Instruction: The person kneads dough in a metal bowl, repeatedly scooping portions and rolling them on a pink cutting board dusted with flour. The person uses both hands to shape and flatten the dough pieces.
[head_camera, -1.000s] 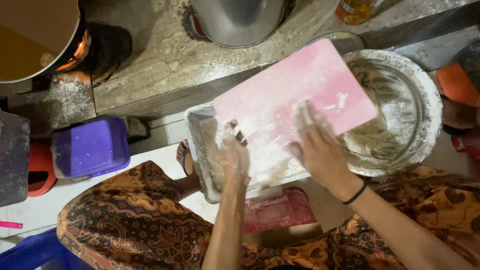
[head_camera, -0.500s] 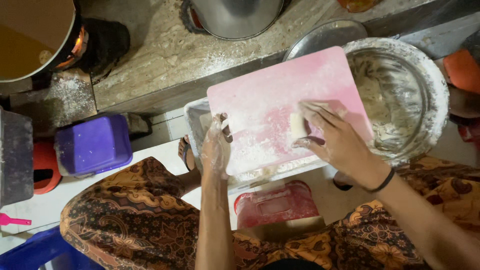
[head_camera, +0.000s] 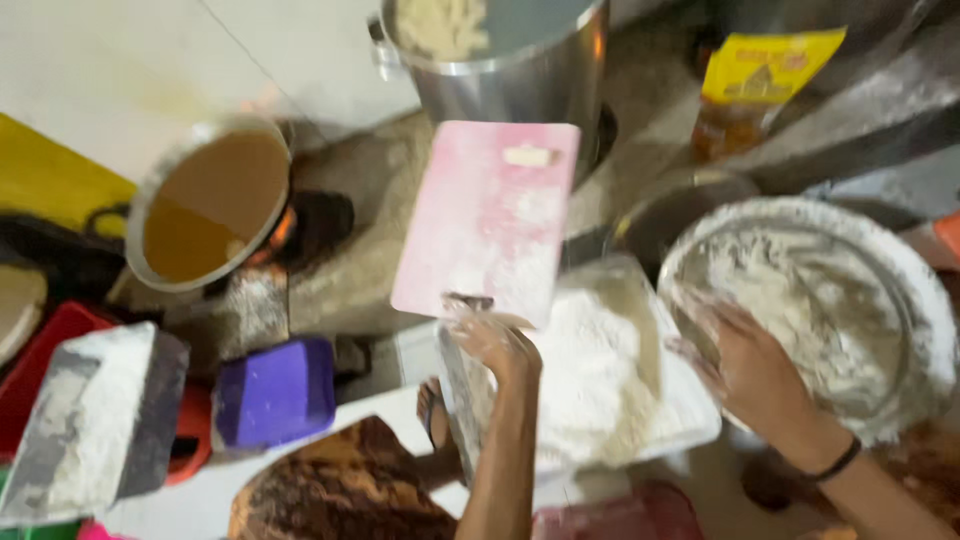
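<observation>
1. From the head camera I see the left forearm rising straight up the middle of the picture, with the left hand (head_camera: 495, 340) at its top, fingers curled and clamped on the lower edge of a pink cutting board (head_camera: 490, 215)
2. The board stands lifted off the white tray (head_camera: 690, 425) below it. Its long axis runs up and away from me, tilted slightly to the right, and its floury face is turned toward the camera. The slot handle sits at the far upper end, close to the side of a large steel pot (head_camera: 500, 60)
3. My right hand (head_camera: 750, 375) comes in from the lower right, a dark band on its wrist. The palm faces down with the fingers spread, resting on the near rim of a round metal basin (head_camera: 880, 300) coated in flour. I cannot tell whether it grips the rim or only lies against it
4. The two hands are well apart, with a heap of flour (head_camera: 600, 370) in the tray between them
5. To the left, a pot of brown liquid (head_camera: 210, 205) sits over a glowing burner. A purple box (head_camera: 275, 390) and a floured grey block (head_camera: 95, 420) lie nearer to me. A yellow packet (head_camera: 765, 65) stands at the top right
6. The picture is blurred, so fine details of the fingers are uncertain
</observation>
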